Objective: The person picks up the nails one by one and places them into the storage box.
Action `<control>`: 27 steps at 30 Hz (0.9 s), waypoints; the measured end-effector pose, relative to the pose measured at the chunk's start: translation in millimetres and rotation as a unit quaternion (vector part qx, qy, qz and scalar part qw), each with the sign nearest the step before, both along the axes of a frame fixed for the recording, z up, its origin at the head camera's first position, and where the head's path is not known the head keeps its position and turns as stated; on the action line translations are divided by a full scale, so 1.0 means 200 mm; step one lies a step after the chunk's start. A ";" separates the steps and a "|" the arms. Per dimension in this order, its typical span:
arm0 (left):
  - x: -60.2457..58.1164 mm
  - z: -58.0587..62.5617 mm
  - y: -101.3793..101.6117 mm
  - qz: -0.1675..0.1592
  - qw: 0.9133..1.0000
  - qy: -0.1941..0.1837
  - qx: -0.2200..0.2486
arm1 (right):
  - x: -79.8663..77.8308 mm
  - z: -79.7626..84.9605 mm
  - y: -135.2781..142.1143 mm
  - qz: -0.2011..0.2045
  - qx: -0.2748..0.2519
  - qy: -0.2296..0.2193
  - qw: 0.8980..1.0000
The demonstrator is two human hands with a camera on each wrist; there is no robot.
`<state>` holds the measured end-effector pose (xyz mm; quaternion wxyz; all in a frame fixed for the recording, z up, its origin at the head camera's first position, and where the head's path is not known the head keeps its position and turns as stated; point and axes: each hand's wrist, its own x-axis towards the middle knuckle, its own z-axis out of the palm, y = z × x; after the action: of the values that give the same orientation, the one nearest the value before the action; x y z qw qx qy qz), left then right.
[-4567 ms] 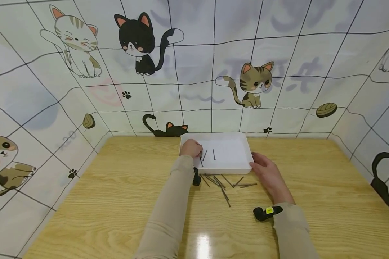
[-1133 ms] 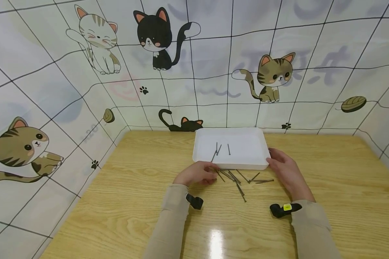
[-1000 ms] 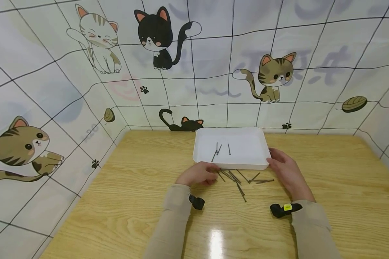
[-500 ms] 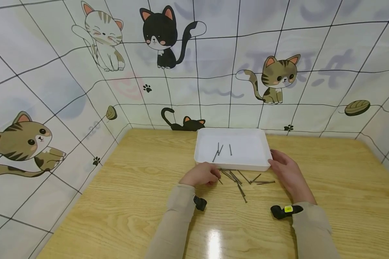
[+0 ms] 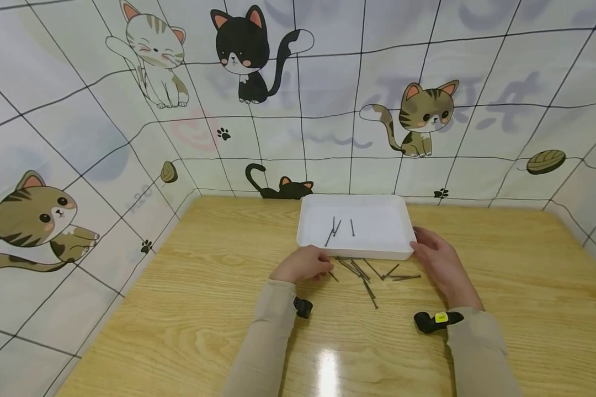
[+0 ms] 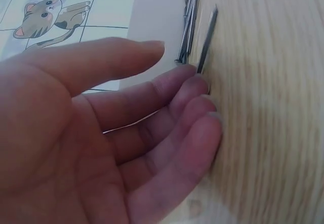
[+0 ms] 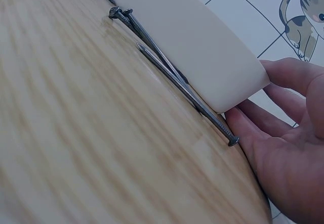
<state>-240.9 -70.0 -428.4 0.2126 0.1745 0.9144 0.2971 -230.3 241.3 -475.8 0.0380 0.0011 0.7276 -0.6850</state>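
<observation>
In the head view, my left hand (image 5: 305, 264) is at the front left of a white tray (image 5: 372, 254), over the wooden table. Its fingertips touch a loose nail (image 6: 207, 39) lying on the tabletop; the thumb stands apart from the loosely bent fingers, as the left wrist view shows. My right hand (image 5: 442, 264) holds the tray's front right corner, thumb at the rim and fingers against the lower side. Several nails (image 5: 353, 228) lie inside the tray, toward its left half. A pile of nails (image 5: 361, 270) lies on the table along the tray's front side.
Two nails (image 7: 187, 92) lie side by side close to my right hand. A wrist camera (image 5: 429, 322) sits on each sleeve. Behind the tray, the table (image 5: 477, 220) meets a wall covering (image 5: 328, 138) with cat drawings.
My left hand has come out of the tray to the table in front of it. The nail at its fingertips has shifted slightly away from the pile. The right hand stays at the tray corner.
</observation>
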 end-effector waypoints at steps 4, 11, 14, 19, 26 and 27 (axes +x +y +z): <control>0.00 0.01 0.00 0.003 1.000 0.017 -0.024 | 0.00 0.00 0.00 -0.004 0.005 -0.002 1.000; 0.00 0.01 0.03 -0.004 0.995 0.070 -0.073 | 0.00 0.00 0.00 -0.005 -0.007 -0.004 1.000; 0.02 0.01 0.04 -0.003 0.994 0.078 -0.080 | 0.00 0.00 0.00 -0.004 -0.013 -0.005 1.000; 0.03 0.02 0.05 -0.004 0.990 0.101 -0.103 | -0.01 0.00 0.00 0.001 -0.025 -0.006 1.000; 0.05 0.01 0.11 0.022 0.972 0.170 -0.161 | -0.01 0.00 0.00 -0.003 -0.015 0.001 1.000; 0.06 0.01 0.12 0.027 0.970 0.174 -0.167 | -0.01 0.00 0.00 -0.004 -0.010 0.001 1.000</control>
<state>-228.9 -46.5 -426.6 0.0684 0.1609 0.9783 0.1112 -232.6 242.0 -475.8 0.0347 0.0025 0.7209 -0.6921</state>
